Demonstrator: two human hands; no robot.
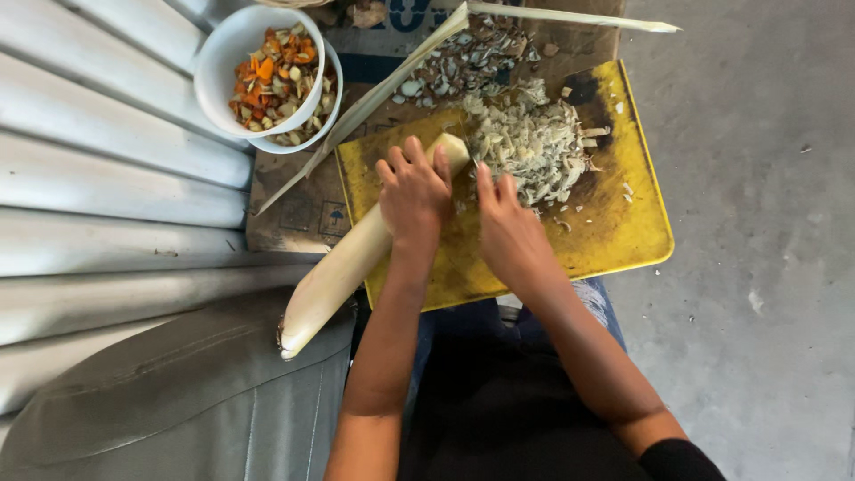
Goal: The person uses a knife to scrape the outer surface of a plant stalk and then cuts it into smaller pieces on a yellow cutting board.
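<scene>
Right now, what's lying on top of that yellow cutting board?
On the yellow cutting board: a pile of pale chopped shreds and the tip of a long pale stalk. Both hands, left hand and right hand, cover the cutting spot.

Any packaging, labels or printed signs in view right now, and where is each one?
Flattened cardboard box: brown sheet under the yellow cutting board, beside the left hand.
Handling symbols: small dark square pictograms on the cardboard, left of the board.
Blue print: large blue markings on the cardboard near the white bowls, partly covered by peelings.
No screens.
</scene>
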